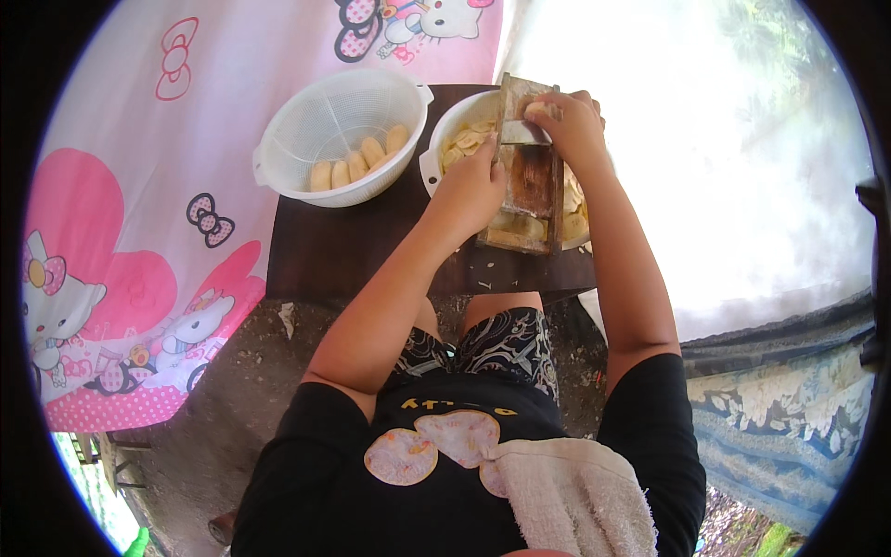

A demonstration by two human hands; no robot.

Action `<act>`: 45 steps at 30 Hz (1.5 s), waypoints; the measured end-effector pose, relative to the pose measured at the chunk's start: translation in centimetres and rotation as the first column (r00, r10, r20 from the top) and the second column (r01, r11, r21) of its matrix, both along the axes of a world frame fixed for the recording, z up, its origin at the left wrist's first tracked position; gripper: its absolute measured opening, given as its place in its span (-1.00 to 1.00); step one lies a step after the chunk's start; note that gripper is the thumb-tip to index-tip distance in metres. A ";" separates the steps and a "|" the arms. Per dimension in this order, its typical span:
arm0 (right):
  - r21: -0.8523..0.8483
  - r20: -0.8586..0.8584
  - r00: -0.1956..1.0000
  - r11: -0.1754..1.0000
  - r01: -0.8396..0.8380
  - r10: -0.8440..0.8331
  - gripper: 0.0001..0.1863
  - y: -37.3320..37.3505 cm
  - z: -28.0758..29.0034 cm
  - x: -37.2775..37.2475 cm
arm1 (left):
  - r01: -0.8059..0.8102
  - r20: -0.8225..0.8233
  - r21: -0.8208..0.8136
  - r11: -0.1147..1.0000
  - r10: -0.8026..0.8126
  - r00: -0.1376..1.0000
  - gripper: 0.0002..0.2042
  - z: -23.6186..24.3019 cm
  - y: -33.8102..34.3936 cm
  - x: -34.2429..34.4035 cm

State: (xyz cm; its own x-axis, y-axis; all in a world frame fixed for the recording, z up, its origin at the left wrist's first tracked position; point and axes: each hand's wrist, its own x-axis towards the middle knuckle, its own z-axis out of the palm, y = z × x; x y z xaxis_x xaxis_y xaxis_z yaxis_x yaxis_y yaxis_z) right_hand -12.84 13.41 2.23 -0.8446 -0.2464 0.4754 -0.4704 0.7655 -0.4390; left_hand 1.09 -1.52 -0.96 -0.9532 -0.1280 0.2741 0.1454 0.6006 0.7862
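L hand (475,184) is gripping the slicer (535,176) by its L side, closed tight round the edge. R hand (579,126) is pinching a pale, peeled banana (539,110) & holding it on the slicer's far part, just beyond the metal blade (526,133). Slicer is spanning the white bowl (428,165), far end pointing away fr. the person. Slices (471,139) are lying in the bowl, showing L & R of the slicer. White colander (302,110) is standing just L of it, w/ approx. five whole bananas (356,165) resting inside, nr. its R side. Dark table (367,246) is supporting both. Towel (580,492) is draping over the person's shirt (306,473), R side.
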 end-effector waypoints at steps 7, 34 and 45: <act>-0.414 -0.105 0.985 0.895 -0.168 0.136 -0.70 3.4 1.6 -0.5 | 0.152 -0.104 0.061 0.986 -0.145 0.984 -0.57 4.0 -5.7 -2.4; -0.159 0.011 0.999 0.987 -0.033 0.035 -0.63 8.5 1.4 6.6 | 0.195 -0.047 0.090 0.977 -0.192 0.980 -0.53 0.5 5.2 0.9; -0.029 -0.011 0.999 0.999 0.035 -0.036 -0.72 8.3 0.8 8.4 | 0.185 -0.001 0.085 0.979 -0.185 0.983 -0.54 0.2 5.3 0.4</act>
